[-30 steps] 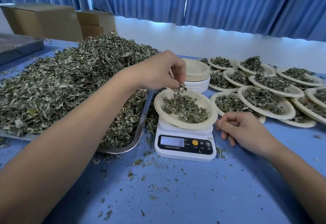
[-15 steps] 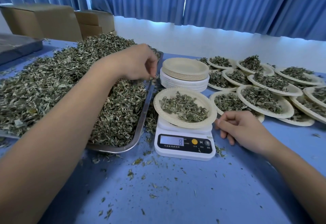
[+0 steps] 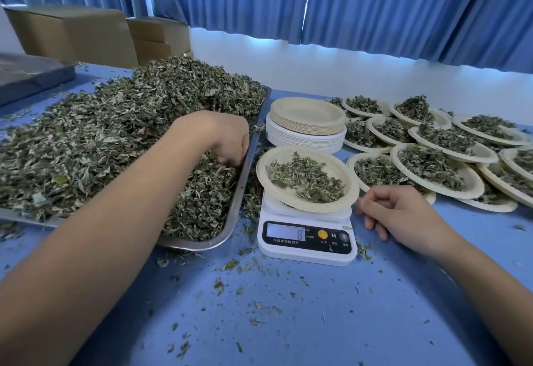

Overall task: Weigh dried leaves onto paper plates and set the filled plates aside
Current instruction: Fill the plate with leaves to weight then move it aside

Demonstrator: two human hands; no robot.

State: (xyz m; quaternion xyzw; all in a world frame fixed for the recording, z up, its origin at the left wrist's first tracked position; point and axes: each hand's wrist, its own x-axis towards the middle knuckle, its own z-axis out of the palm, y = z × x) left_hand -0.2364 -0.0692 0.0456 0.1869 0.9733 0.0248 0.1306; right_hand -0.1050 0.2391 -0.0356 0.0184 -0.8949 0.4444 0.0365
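On the kitchen scale (image 3: 305, 250), the paper plate (image 3: 288, 201) carries a thin layer of dried leaves (image 3: 305, 178); the display shows 8. The plate overhangs the platform, so uneven loading may tip it. The right hand (image 3: 403, 215), loosely curled and empty, rests on the desk (image 3: 288, 322) just beside the plate rim; contact there would falsify the reading. The left hand (image 3: 222, 138) pinches dried leaves in the steel tray (image 3: 239, 201); loose fragments may drop during transfer.

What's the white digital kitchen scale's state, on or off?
On. The scale has a lit display reading 8, under the beige paper plate of leaves.
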